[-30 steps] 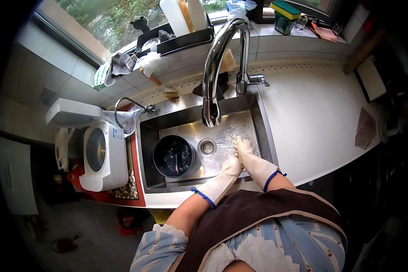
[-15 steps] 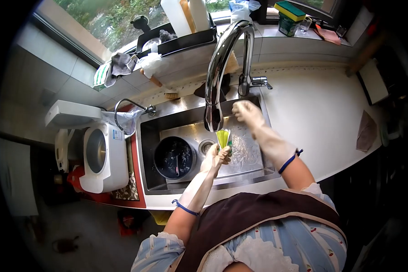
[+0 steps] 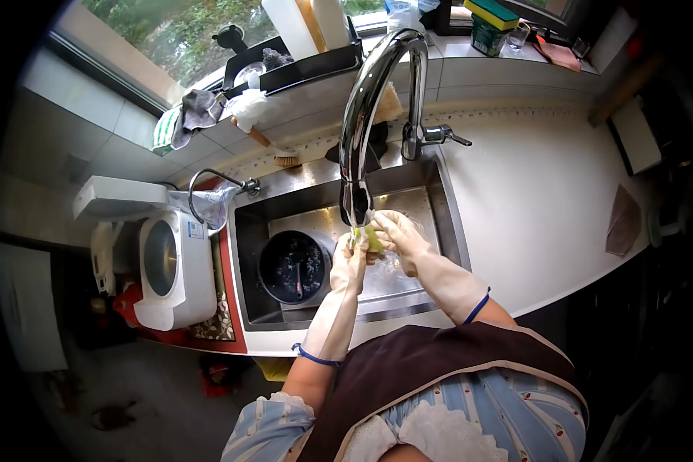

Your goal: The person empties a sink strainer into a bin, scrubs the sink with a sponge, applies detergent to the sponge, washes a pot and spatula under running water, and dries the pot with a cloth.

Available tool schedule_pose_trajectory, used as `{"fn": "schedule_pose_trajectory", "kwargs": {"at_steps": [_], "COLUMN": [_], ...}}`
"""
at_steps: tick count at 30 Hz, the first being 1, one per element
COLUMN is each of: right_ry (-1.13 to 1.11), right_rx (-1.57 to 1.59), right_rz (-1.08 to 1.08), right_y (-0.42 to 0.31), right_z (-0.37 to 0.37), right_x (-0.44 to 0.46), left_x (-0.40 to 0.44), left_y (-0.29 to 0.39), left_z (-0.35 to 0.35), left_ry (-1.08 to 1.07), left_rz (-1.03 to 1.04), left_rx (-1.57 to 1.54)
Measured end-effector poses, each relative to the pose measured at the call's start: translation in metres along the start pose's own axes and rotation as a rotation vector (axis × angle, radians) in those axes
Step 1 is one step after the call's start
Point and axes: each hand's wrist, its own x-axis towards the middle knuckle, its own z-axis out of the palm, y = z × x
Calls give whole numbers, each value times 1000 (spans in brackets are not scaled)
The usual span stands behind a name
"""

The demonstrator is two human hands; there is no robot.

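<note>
Both my hands wear cream rubber gloves and meet under the spout of the chrome faucet (image 3: 356, 146), above the sink. In my left hand (image 3: 350, 262), closed fingers hold a small yellow-green thing (image 3: 375, 242); its kind is not clear. My right hand (image 3: 399, 235) is beside it with fingers curled against the thing's right side. Glove and fingers cover much of it. To the left, a dark pot (image 3: 281, 269) with a spoon-like utensil (image 3: 299, 281) in it sits in the steel sink (image 3: 339, 313).
The faucet lever (image 3: 446, 135) sticks out at the right. A white rice-cooker-like appliance (image 3: 189, 269) with its lid up stands left of the sink. A wooden-handled brush (image 3: 286, 161) lies behind the basin. A black rack (image 3: 308, 75) and a sponge (image 3: 493, 13) are on the sill.
My right hand has come down and left from near the faucet lever to the yellow-green thing. My left hand has moved slightly left and up, bringing the thing under the spout.
</note>
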Motion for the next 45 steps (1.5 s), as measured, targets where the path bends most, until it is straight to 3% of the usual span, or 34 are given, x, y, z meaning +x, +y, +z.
{"fn": "schedule_pose_trajectory", "kwargs": {"at_steps": [3,5,7,9,11,13,15,18,20,23,24,25,27,28,29,31,32,38,40,41,43,45], "right_ry": [141,-102,-371,-41,26,15,-6,97,95,58,25,22,-26,-105,-107,-93,-85,1,57,58,-55,12], "right_rx": [34,295,87,143,83,-134,-63,-425,-461,-487,-480,-481,-253,154,151,144,141,51,-340,-339,52,-58], "right_rz": [3,105,-321,48,41,-138,-158,-381,-453,-621,-718,-717,-463,-567,-568,-548,-537,-411,-395,-395,-366,-426], "right_y": [13,-7,52,-15,-32,-36,-33,-28,-33,-27,-22,-19,-13,-20,-18,-5,2,-7,-10,-14,-21,2], "right_z": [2,7,-16,8,14,15,17,13,11,15,19,24,43,63,65,65,64,64,60,61,64,55], "right_x": [-1,-23,30,-14,-28,-37,-45,-46,-50,-44,-42,-45,-55,-72,-68,-50,-41,-40,-40,-41,-45,-23], "left_x": [-13,-18,-23,-22,-19,-17,-14,-9,-9,-18,-25,-19,0,7,15,1,3,4,7,8,14,20], "left_y": [18,22,29,30,28,34,41,39,37,44,57,57,45,45,46,47,39,25,22,20,16,7], "left_z": [2,-4,-7,-10,-6,-2,3,5,9,26,35,37,36,36,36,43,46,34,33,32,31,27], "left_ry": [79,37,-101,-98,124,94,41,81,97,249,279,283,140,75,10,175,338,356,351,348,336,312], "left_rz": [-99,-115,-205,-265,-222,-212,-191,-182,-153,181,195,194,184,190,186,207,250,224,212,207,195,181], "left_rx": [-189,-210,-171,-109,51,-105,-416,-285,-202,154,151,150,-356,-540,-717,-602,-307,-126,-85,-70,-50,-52]}}
